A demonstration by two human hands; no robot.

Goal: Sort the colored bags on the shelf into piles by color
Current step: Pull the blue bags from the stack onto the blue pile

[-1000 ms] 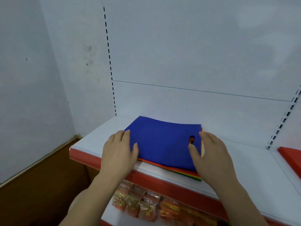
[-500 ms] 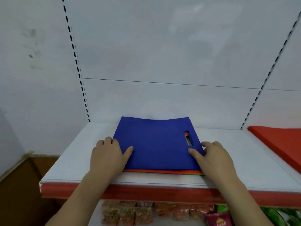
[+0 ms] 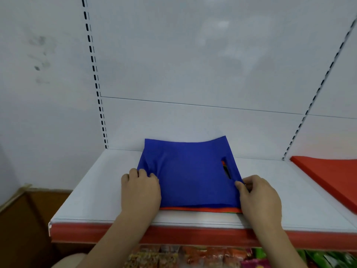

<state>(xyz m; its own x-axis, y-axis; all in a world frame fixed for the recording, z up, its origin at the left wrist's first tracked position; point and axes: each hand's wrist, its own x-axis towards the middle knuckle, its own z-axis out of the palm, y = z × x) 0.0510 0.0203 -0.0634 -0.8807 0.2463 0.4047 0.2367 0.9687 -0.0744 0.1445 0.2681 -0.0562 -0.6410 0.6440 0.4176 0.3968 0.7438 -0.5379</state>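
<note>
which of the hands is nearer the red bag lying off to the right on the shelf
Right. The right hand pinches the blue bag's right edge, on the side facing the red bag. The left hand grips the blue bag's left edge, farther away.

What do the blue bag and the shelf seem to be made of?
Blue bag: probably thin non-woven fabric, matte; it wrinkles softly where the left hand grips it.
Shelf: likely painted metal, smooth and white with a faint sheen; the material is uncertain.

both hands [image 3: 140, 190] now pinch blue bag [image 3: 190, 172] edges, fabric bunched.
</note>
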